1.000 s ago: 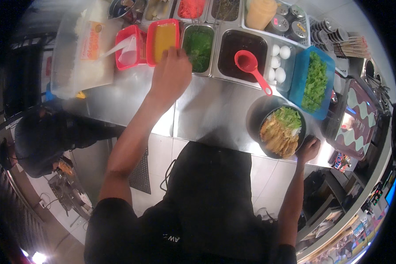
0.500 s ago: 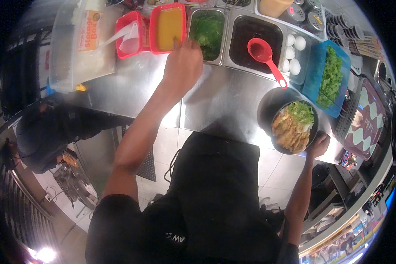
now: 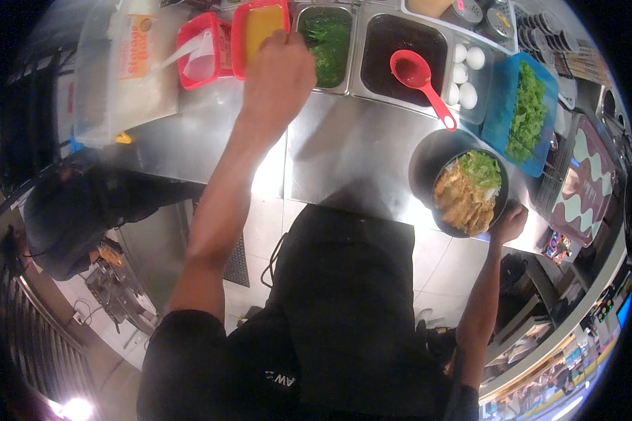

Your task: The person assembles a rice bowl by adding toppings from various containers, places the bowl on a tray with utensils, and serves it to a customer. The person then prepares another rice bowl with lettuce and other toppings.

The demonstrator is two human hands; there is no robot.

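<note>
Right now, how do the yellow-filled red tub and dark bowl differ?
The red tub is boxy, the dark bowl round. The tub holds yellow contents; the bowl, greens and browned pieces. The left hand is by the tub, the right hand by the bowl. Both are uncovered.

Bowl (image 3: 501, 203) before eggs (image 3: 468, 96) (lettuce (image 3: 528, 112) to their right).

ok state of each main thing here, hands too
Left hand: fingers bent, by yellow liquid; grip unclear
Right hand: curled, beside bowl
Bowl: filled with food
Yellow liquid: uncovered
Red ladle: scoop over dark sauce, handle past rim
Dark sauce: uncovered
Eggs: whole
Leafy greens: loose, uncovered
White scoop: in left red tub
</note>
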